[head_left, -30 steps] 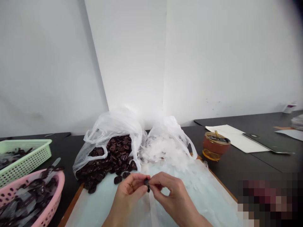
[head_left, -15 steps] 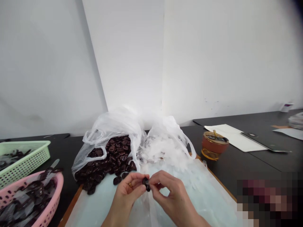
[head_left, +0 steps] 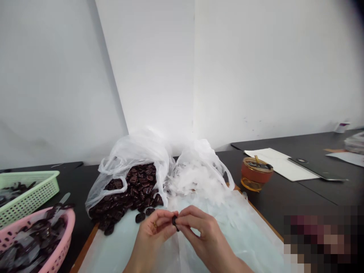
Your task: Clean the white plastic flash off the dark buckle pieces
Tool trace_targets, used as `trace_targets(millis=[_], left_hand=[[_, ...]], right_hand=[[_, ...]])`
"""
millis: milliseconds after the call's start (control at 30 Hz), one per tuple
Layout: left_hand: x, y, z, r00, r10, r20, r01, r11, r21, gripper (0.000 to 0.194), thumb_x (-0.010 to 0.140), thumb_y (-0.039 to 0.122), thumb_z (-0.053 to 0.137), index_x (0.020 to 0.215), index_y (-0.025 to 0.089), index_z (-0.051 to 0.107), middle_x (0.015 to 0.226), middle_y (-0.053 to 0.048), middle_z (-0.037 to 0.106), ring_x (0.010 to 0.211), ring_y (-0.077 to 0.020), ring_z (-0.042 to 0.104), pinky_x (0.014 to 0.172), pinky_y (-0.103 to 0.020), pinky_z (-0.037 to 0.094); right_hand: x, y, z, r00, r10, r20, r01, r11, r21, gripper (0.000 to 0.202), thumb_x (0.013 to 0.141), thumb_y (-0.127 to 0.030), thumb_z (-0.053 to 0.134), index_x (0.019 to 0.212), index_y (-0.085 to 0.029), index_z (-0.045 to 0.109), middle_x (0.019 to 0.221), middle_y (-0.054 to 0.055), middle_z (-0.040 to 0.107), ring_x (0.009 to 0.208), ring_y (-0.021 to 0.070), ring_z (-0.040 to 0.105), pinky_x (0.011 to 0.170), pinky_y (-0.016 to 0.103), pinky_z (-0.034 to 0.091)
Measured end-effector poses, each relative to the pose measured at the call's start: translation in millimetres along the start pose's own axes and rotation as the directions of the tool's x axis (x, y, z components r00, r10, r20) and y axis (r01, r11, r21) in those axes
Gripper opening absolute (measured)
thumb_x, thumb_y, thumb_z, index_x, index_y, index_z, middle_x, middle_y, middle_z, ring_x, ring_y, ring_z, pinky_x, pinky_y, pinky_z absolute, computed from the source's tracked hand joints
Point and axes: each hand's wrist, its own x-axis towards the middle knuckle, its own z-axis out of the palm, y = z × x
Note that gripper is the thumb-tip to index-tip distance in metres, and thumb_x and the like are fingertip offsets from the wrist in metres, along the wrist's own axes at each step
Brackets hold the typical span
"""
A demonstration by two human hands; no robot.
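Note:
Between my two hands, low in the middle of the view, is a small dark brown piece [head_left: 175, 221]. My left hand [head_left: 157, 231] pinches it from the left with thumb and fingers; a ring shows on one finger. From the right, my right hand [head_left: 199, 231] closes thumb and fingertips on the same piece. Just beyond my left hand, a few loose dark pieces [head_left: 140, 217] lie on the pale blue, film-covered board [head_left: 116, 242]. Behind them a white plastic bag [head_left: 136, 148] spills a heap of glossy dark pieces [head_left: 142, 182].
A second white bag [head_left: 204, 151] with clear plastic bits stands to the right. At left are a green basket [head_left: 42, 193] and a pink basket [head_left: 66, 242]. An amber cup [head_left: 256, 174], a white sheet [head_left: 284, 167] and a dark phone [head_left: 315, 169] lie on the right.
My right hand's fingertips have closed in on the dark piece, which has turned a little and shows less between the fingers. The view has shifted slightly.

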Motion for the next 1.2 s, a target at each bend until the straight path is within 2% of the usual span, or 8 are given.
trace_targets(millis=[200,500,567,667,767,967,1100,1200], left_hand=[[0,2,-2.2,1.0,0.001,-0.018,0.0,0.996,0.084,0.022,0.069,0.033,0.078,0.087,0.02,0.077,0.092,-0.008,0.08,0.089,-0.0223,0.068,0.082,-0.03,0.048],[0,-2,-6.4,0.995,-0.078,-0.061,0.077,0.997,-0.02,0.026,0.066,0.025,0.08,0.088,0.022,0.066,0.09,-0.004,0.076,0.075,-0.0131,0.064,0.07,-0.023,0.046],[-1,-1,-4.7,0.996,-0.06,-0.066,0.059,0.998,-0.015,0.028,0.068,0.025,0.078,0.09,0.024,0.06,0.095,-0.001,0.072,0.067,-0.0099,0.06,0.065,-0.022,0.045],[-3,2,0.7,0.999,-0.034,-0.035,0.034,0.999,-0.004,0.027,0.071,0.024,0.074,0.092,0.025,0.056,0.098,0.0,0.066,0.064,-0.0092,0.059,0.059,-0.022,0.044],[-5,7,4.0,0.999,-0.027,-0.017,0.027,1.0,-0.015,0.029,0.07,0.02,0.073,0.092,0.025,0.054,0.097,0.0,0.063,0.064,-0.0098,0.06,0.059,-0.022,0.044],[1,16,-7.4,0.982,-0.001,-0.191,-0.023,0.992,-0.123,0.034,0.065,0.012,0.074,0.088,0.024,0.053,0.092,0.003,0.063,0.06,-0.005,0.05,0.059,-0.019,0.041],[2,12,-9.5,0.988,-0.009,-0.156,-0.004,0.996,-0.084,0.021,0.069,0.013,0.071,0.083,0.022,0.058,0.087,0.003,0.062,0.063,-0.007,0.048,0.061,-0.02,0.041],[-2,8,-5.2,0.996,-0.054,-0.077,0.05,0.998,-0.046,0.014,0.078,0.026,0.066,0.09,0.021,0.063,0.091,0.0,0.064,0.07,-0.0104,0.051,0.07,-0.025,0.044]], right_hand=[[-2,2,0,0.999,-0.013,0.035,0.013,1.0,0.009,0.02,0.091,-0.017,0.055,0.089,-0.023,0.074,0.092,0.006,0.066,0.08,0.0158,0.064,0.073,0.024,0.05],[0,5,2,0.996,-0.002,0.092,0.004,1.0,-0.018,0.019,0.09,-0.015,0.055,0.084,-0.021,0.072,0.09,0.005,0.065,0.08,0.0151,0.064,0.073,0.024,0.049],[0,5,4,0.997,0.03,0.071,-0.03,1.0,-0.002,0.011,0.085,-0.013,0.062,0.088,-0.021,0.069,0.09,0.003,0.065,0.078,0.0145,0.063,0.072,0.024,0.049],[0,4,8,0.995,0.088,0.046,-0.088,0.996,0.004,0.036,0.069,-0.008,0.076,0.099,-0.021,0.062,0.095,0.002,0.064,0.08,0.0152,0.061,0.074,0.025,0.049],[1,3,9,0.993,0.102,0.062,-0.099,0.994,-0.047,0.024,0.07,-0.006,0.072,0.088,-0.02,0.063,0.087,0.001,0.063,0.078,0.0154,0.059,0.072,0.025,0.048],[1,2,4,0.994,0.108,0.011,-0.106,0.984,-0.145,0.02,0.07,-0.008,0.07,0.083,-0.02,0.062,0.08,-0.001,0.061,0.076,0.0156,0.058,0.07,0.026,0.046],[0,6,3,0.997,0.08,0.004,-0.078,0.98,-0.183,0.021,0.071,-0.009,0.07,0.087,-0.02,0.063,0.083,0.001,0.062,0.077,0.0167,0.059,0.07,0.027,0.047],[-1,8,4,0.998,0.068,-0.006,-0.068,0.977,-0.201,0.021,0.072,-0.01,0.071,0.088,-0.02,0.063,0.085,0.002,0.063,0.079,0.0178,0.06,0.07,0.028,0.047]])
